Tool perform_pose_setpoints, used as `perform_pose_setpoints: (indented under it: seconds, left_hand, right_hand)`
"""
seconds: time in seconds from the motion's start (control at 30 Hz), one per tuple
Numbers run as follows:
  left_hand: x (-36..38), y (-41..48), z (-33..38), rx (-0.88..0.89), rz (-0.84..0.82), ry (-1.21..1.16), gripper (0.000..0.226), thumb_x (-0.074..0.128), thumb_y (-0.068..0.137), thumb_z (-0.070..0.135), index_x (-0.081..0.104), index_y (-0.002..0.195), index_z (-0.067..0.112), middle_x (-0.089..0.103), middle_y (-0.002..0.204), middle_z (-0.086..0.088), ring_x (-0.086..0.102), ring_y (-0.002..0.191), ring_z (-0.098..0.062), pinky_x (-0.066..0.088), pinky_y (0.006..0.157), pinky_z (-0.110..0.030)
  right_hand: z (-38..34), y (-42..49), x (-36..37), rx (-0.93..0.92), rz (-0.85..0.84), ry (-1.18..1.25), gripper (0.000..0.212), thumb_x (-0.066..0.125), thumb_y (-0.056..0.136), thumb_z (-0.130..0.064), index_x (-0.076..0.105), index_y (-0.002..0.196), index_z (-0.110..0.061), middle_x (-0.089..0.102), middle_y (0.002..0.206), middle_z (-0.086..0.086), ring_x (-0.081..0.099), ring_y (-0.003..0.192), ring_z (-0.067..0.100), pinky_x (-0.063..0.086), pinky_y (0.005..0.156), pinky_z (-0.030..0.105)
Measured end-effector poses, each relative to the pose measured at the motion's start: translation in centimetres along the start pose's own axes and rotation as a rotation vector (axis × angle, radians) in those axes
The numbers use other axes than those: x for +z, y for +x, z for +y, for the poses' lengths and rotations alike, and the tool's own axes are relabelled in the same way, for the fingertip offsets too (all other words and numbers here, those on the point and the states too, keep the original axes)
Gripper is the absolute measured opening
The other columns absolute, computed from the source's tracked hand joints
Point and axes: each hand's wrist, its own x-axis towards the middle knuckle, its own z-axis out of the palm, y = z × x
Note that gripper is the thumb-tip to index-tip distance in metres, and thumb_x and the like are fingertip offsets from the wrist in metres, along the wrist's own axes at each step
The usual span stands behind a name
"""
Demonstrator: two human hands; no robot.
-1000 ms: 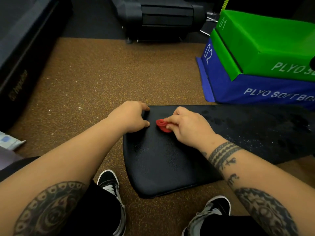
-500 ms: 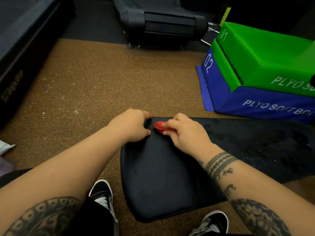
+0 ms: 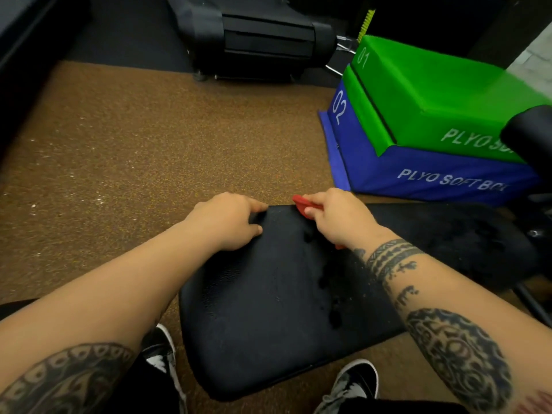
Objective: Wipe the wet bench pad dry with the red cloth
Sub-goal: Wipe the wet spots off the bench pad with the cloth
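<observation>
A black bench pad (image 3: 268,309) lies in front of me, with wet drops and dark patches along its right half. My right hand (image 3: 337,216) is shut on the red cloth (image 3: 304,206), pressing it onto the pad's far edge; most of the cloth is hidden under the hand, and a red bit shows below the wrist. My left hand (image 3: 230,219) rests on the pad's far left corner, fingers curled over the edge.
Green and blue soft plyo boxes (image 3: 433,138) stand stacked at the right. A black machine base (image 3: 257,40) is at the back. Brown speckled floor (image 3: 134,159) spreads to the left. My two shoes (image 3: 355,383) are below the pad. A black padded roller (image 3: 528,135) juts in at right.
My right hand slid the red cloth away from me to the pad's far edge. My left hand stayed on the pad's corner. The view tilted down a little.
</observation>
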Motion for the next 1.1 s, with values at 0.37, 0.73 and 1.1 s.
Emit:
perform_pose_setpoints:
  seconds: [0.37,0.73,1.1]
  left_hand:
    - [-1.2,0.9,0.8,-0.082,0.018,0.002,0.064,0.067,0.084,0.032,0.047,0.144,0.035,0.057,0.143,-0.003,0.052,0.131,-0.029,0.047,0.103,-0.039]
    - [-1.4,0.1,-0.8,-0.123,-0.006,0.043,0.053,0.065,0.086,0.039,0.054,0.137,0.038,0.063,0.133,-0.004,0.057,0.123,-0.029,0.049,0.100,-0.038]
    - [1.7,-0.3,2.8,0.066,-0.060,0.156,0.057,0.051,0.094,0.054,0.029,0.147,0.054,0.015,0.166,0.006,0.013,0.152,-0.030,0.011,0.113,-0.071]
  right_hand:
    - [-1.7,-1.0,-3.6,-0.079,-0.134,0.033,0.030,0.055,0.094,-0.040,0.067,0.121,-0.035,0.070,0.112,0.002,0.062,0.105,0.026,0.050,0.088,0.035]
    - [-3.6,-0.8,-2.0,-0.134,-0.250,0.173,0.027,0.057,0.094,-0.038,0.068,0.118,-0.042,0.069,0.108,-0.005,0.065,0.098,0.019,0.052,0.086,0.033]
    - [1.6,-5.4,-2.3,-0.177,-0.352,0.011,0.034,0.058,0.095,-0.035,0.062,0.129,-0.038,0.058,0.111,-0.010,0.056,0.109,0.019,0.044,0.098,0.039]
